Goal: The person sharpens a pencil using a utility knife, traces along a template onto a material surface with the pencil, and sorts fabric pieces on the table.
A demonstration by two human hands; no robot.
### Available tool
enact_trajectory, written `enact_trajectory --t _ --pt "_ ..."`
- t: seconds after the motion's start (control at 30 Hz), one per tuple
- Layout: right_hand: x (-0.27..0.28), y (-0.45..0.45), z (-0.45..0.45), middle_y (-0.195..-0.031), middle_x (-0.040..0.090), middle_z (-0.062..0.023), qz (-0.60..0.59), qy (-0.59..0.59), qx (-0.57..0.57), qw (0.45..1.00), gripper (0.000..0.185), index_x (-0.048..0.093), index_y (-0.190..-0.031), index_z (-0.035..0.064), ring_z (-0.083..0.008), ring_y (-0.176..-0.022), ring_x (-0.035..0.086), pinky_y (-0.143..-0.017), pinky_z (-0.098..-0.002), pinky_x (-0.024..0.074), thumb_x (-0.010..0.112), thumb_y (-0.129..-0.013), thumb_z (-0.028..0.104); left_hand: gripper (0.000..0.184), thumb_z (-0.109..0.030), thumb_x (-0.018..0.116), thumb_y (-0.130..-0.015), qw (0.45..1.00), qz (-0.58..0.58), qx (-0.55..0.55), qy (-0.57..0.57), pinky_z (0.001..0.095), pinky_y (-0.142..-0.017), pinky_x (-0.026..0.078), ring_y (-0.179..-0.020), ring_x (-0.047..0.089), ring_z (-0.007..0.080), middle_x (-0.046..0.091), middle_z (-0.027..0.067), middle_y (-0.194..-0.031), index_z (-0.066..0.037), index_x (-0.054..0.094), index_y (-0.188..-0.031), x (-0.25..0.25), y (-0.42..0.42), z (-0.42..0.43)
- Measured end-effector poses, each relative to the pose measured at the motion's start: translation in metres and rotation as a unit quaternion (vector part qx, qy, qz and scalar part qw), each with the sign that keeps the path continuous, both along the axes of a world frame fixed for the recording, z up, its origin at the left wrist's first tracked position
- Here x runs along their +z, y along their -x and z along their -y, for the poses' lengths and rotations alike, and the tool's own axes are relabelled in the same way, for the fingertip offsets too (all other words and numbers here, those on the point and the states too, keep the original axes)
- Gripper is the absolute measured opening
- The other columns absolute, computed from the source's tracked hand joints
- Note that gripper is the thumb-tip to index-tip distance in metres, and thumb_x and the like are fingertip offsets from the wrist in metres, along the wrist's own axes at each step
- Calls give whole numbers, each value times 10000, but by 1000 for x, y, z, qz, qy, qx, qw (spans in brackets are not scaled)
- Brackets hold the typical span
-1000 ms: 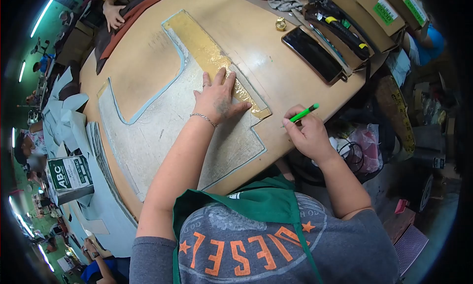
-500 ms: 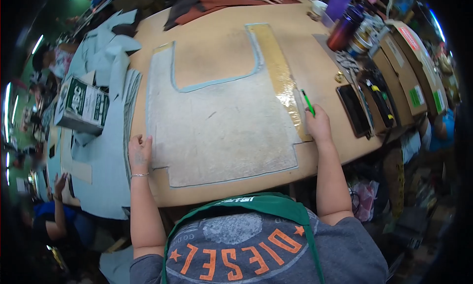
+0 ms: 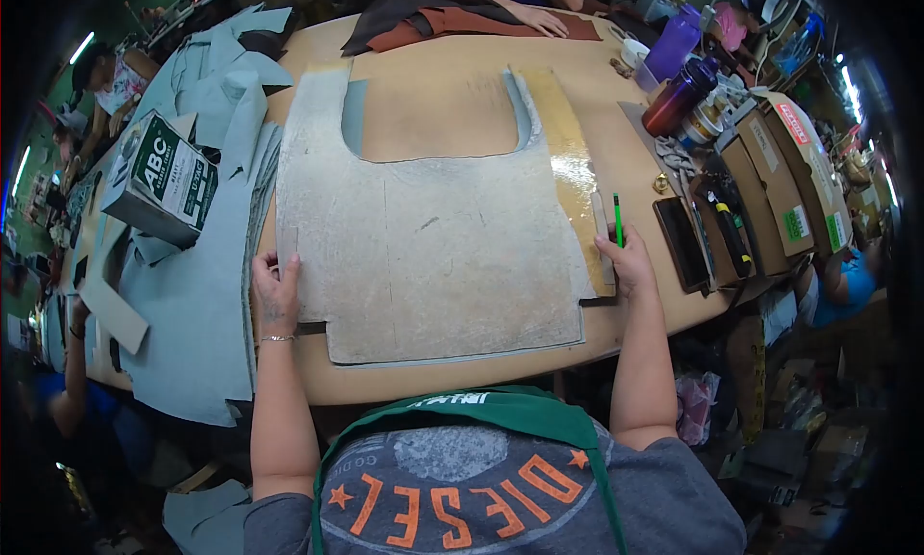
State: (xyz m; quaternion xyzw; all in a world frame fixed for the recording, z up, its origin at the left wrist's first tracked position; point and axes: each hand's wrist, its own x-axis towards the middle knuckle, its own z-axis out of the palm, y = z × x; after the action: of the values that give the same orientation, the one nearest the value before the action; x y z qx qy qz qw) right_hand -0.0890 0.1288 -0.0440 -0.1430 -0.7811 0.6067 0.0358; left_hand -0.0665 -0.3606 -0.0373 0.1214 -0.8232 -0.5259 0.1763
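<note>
A large, worn, off-white pattern template [image 3: 452,257] with a deep U-shaped cutout lies in front of me, slightly raised off the table. Shiny yellow tape [image 3: 575,175] covers its right strip. Under it, a light blue sheet [image 3: 354,112] shows along the cutout. My left hand [image 3: 277,290] pinches the template's left edge between thumb and fingers. At the opposite edge, my right hand [image 3: 631,263] grips the template's right side, with a green pencil [image 3: 617,220] held upright among the same fingers.
Stacked light blue sheets [image 3: 207,305] and an ABC box [image 3: 164,180] lie left. On the right are a phone [image 3: 681,242], a red-purple bottle [image 3: 679,98] and cardboard boxes [image 3: 794,170]. Across the table, another person's hand [image 3: 539,21] rests on dark and rust-coloured pieces [image 3: 462,25].
The template has come up off the blue sheet and shifted, exposing more of the sheet at the cutout. My right hand has closed on its edge, and the pencil now points upright.
</note>
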Motion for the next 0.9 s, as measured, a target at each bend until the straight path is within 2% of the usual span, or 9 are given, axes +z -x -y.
enact_trajectory --t 0.07,0.2,0.3,0.5,0.6,0.7,0.73,0.9 --pt "12 -8 2 -809 528 -39 -34 -13 -17 999 383 506 -980 -7 -111 -712 476 -643 -243 394 688 -716 201 336 -184 571 -824 998 -23 -21 -50 228 -657 401 -726 469 98 518 65 -856 37 397 -1008 -3 -3 -5" --pt "28 -26 -7 -838 515 -49 21 -72 -5 997 392 515 -997 -16 -105 -760 467 -674 -238 395 685 -720 202 290 -133 523 -852 993 -10 -44 -105 213 -691 390 -751 468 91 532 65 -861 31 368 -1033 3 -14 -15" --pt "7 -35 -22 -825 516 -38 19 -148 -13 989 387 518 -989 -12 -96 -752 470 -676 -228 393 688 -720 209 277 -126 524 -850 994 -23 -36 -100 207 -684 385 -756 469 85 543 61 -855 26 371 -1024 -8 -21 -19" --pt "13 -52 -21 -814 519 -8 13 81 -61 995 273 529 -933 18 -96 -754 491 -688 -232 398 662 -753 174 265 -90 521 -846 988 -32 -47 -142 203 -677 377 -744 456 72 546 52 -849 14 361 -1030 -8 -30 -33" --pt "8 -56 -44 -808 534 -2 30 107 -83 990 210 532 -916 35 -92 -745 500 -696 -238 403 638 -774 149 251 -77 511 -845 981 -55 -55 -176 199 -684 369 -753 453 69 544 48 -843 8 360 -1027 -5 -38 -38" --pt "19 -60 -47 -853 573 -16 -37 214 -56 974 225 536 -975 32 -93 -786 527 -731 -237 406 616 -791 133 268 -57 500 -841 973 -71 -70 -207 193 -706 358 -767 450 67 536 49 -862 14 360 -1058 -1 -49 -46" --pt "29 -62 -45 -955 591 -44 -43 240 -40 969 269 525 -1046 18 -108 -870 542 -794 -243 396 594 -803 112 282 -51 499 -837 971 -81 -74 -211 196 -724 358 -783 458 73 534 52 -879 17 359 -1072 2 -52 -51" --pt "15 -81 -84 -1068 563 -70 -94 254 7 962 334 485 -1121 11 -156 -984 528 -885 -284 371 568 -804 75 332 -20 481 -812 967 -104 -118 -200 239 -838 353 -893 496 130 524 92 -999 32 376 -1123 16 -68 -56"
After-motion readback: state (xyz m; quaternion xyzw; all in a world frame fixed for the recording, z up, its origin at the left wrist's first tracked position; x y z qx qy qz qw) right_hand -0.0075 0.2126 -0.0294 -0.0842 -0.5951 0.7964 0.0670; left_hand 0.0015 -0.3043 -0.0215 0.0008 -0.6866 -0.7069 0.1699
